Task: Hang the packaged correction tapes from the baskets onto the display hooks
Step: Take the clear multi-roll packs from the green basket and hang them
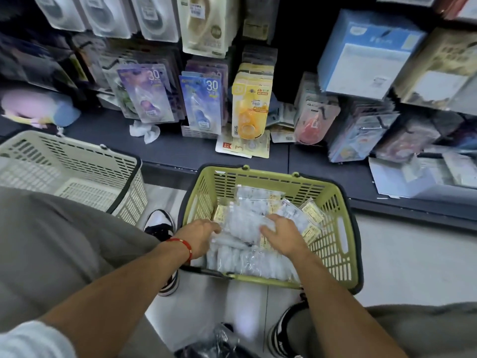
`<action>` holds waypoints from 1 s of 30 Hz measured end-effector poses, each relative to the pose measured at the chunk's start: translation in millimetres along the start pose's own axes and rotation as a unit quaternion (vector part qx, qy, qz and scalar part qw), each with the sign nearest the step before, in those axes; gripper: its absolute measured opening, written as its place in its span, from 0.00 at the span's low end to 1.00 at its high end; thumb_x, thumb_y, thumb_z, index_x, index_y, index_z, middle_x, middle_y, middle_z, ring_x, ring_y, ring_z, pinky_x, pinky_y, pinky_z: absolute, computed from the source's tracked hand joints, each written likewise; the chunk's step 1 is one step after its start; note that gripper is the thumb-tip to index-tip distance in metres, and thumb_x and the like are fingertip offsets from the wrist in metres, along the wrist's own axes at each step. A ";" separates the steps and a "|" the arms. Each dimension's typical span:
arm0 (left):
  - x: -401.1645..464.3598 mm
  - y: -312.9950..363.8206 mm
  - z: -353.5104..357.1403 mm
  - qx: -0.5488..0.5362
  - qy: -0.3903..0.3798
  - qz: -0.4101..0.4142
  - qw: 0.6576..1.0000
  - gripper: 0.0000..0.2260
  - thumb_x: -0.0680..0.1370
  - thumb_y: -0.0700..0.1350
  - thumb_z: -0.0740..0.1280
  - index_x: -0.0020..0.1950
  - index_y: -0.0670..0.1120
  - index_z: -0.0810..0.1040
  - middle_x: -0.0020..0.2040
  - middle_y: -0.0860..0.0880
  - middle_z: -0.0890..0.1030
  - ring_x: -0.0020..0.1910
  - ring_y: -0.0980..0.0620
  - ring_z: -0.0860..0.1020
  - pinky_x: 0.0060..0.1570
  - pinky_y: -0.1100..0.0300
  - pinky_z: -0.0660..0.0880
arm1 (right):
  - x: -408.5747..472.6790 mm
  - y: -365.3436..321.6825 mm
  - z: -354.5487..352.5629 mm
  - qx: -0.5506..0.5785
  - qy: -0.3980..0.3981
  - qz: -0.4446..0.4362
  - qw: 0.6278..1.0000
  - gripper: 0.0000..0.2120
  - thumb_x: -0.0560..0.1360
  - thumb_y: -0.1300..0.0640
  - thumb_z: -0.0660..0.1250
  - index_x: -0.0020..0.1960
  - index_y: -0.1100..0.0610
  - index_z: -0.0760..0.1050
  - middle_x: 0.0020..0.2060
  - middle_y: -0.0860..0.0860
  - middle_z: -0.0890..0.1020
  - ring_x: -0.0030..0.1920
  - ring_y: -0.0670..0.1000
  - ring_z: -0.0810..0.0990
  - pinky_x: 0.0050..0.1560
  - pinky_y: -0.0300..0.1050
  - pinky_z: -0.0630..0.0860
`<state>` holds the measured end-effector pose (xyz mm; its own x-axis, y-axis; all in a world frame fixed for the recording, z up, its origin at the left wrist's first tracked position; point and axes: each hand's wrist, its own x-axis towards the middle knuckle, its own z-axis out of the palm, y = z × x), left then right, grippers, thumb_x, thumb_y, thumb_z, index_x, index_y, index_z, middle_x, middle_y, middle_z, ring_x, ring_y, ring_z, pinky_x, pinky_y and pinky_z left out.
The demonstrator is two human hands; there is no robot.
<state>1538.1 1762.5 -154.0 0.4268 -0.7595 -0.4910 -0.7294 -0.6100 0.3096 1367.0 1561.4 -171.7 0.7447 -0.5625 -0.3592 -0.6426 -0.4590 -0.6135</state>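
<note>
Both hands down in the green basket (pixel 343 239), so pretty much at the grab-a-pack stage. Left hand (pixel 200 237) resting on the near-left side of the pile of clear packs (pixel 245 244), fingers spread and reaching in, red bracelet (pixel 183 245) on the wrist. Right hand (pixel 282 235) just beside it, fingers bent down onto the same pile. Can't tell whether either one actually has a pack pinched yet, too blurry, and nothing lifted clear of the heap.

Lots left, going by the look of it: basket under the hands still stacked with bagged tapes, some showing yellow labels (pixel 311 211) on the far-right side. White basket (pixel 72 171) off to the left of the left hand, looking empty, so maybe that one's done.

Past the hands, dark shelf (pixel 180 151) with a few loose packs (pixel 242 146) lying flat. Further up, hooks already loaded: purple packs (pixel 148 95), blue ones (pixel 202 104), yellow ones (pixel 250 107), pinkish ones (pixel 313 120) off to the right. Whether those rows have room for more, hard to say. Probably mid-job, plenty still to hang.
</note>
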 end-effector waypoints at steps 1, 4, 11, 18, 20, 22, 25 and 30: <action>1.2 -0.5 -0.6 -0.012 0.024 -0.001 1.000 0.17 0.81 0.38 0.66 0.70 0.47 0.79 0.67 0.43 0.80 0.66 0.44 0.78 0.65 0.55 0.74 | -0.4 0.5 -9.2 0.096 0.000 0.031 0.995 0.17 0.82 0.48 0.69 0.69 0.52 0.78 0.58 0.47 0.80 0.55 0.52 0.79 0.60 0.45 0.74; 5.3 2.4 -6.8 -0.095 0.109 -0.013 0.989 0.09 0.83 0.41 0.65 0.62 0.46 0.82 0.56 0.45 0.85 0.56 0.44 0.82 0.55 0.55 0.78 | -1.3 5.1 -36.0 0.276 0.044 0.083 0.957 0.11 0.81 0.51 0.70 0.45 0.57 0.83 0.37 0.51 0.84 0.39 0.52 0.80 0.37 0.41 0.76; 15.0 9.7 -29.5 -0.491 0.158 -0.122 0.848 0.09 0.85 0.48 0.65 0.53 0.44 0.80 0.46 0.45 0.78 0.49 0.44 0.78 0.51 0.46 0.83 | -1.8 16.0 -45.6 0.484 0.020 0.115 0.868 0.08 0.82 0.58 0.70 0.51 0.62 0.84 0.43 0.55 0.88 0.42 0.51 0.85 0.42 0.45 0.82; 7.9 4.4 -34.6 -0.712 0.102 -0.158 0.677 0.11 0.87 0.48 0.63 0.63 0.44 0.80 0.62 0.40 0.83 0.61 0.37 0.82 0.57 0.37 0.82 | 0.2 8.1 -33.0 0.484 -0.072 0.061 0.870 0.14 0.81 0.63 0.70 0.64 0.53 0.82 0.48 0.55 0.88 0.45 0.50 0.87 0.44 0.43 0.82; 6.5 4.2 -38.0 -0.721 0.089 -0.153 0.670 0.08 0.86 0.50 0.64 0.60 0.49 0.80 0.60 0.46 0.83 0.57 0.41 0.83 0.54 0.40 0.83 | 1.5 5.9 -31.8 0.437 -0.088 0.058 0.893 0.21 0.79 0.65 0.70 0.69 0.49 0.79 0.50 0.53 0.88 0.48 0.50 0.86 0.47 0.45 0.81; 6.4 6.1 -40.2 -0.697 0.084 -0.154 0.695 0.11 0.85 0.54 0.65 0.63 0.50 0.79 0.64 0.50 0.79 0.58 0.42 0.81 0.49 0.44 0.85 | 4.0 -0.1 -29.7 0.405 -0.096 0.041 0.908 0.23 0.77 0.64 0.73 0.67 0.43 0.80 0.58 0.53 0.86 0.58 0.54 0.84 0.55 0.49 0.79; 9.0 5.9 -37.8 -0.683 0.087 -0.164 0.706 0.20 0.84 0.58 0.66 0.70 0.47 0.77 0.68 0.50 0.77 0.60 0.41 0.80 0.41 0.50 0.84 | 6.0 -16.1 -25.0 0.387 -0.079 0.013 0.919 0.21 0.72 0.55 0.81 0.61 0.39 0.82 0.63 0.55 0.83 0.64 0.57 0.82 0.64 0.56 0.79; 8.9 3.8 -42.9 -0.728 0.039 -0.135 0.671 0.27 0.81 0.62 0.67 0.66 0.41 0.80 0.56 0.44 0.88 0.56 0.44 0.87 0.56 0.46 0.83 | 9.3 -27.0 -22.2 0.400 -0.038 0.021 0.915 0.20 0.70 0.54 0.83 0.59 0.49 0.82 0.53 0.53 0.88 0.51 0.54 0.88 0.49 0.46 0.84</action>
<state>1562.1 1743.8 -122.2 0.5059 -0.5515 -0.6632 0.6519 -0.2591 0.7127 1387.2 1553.3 -142.9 0.7527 -0.5043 -0.4231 -0.3554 0.2298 -0.9060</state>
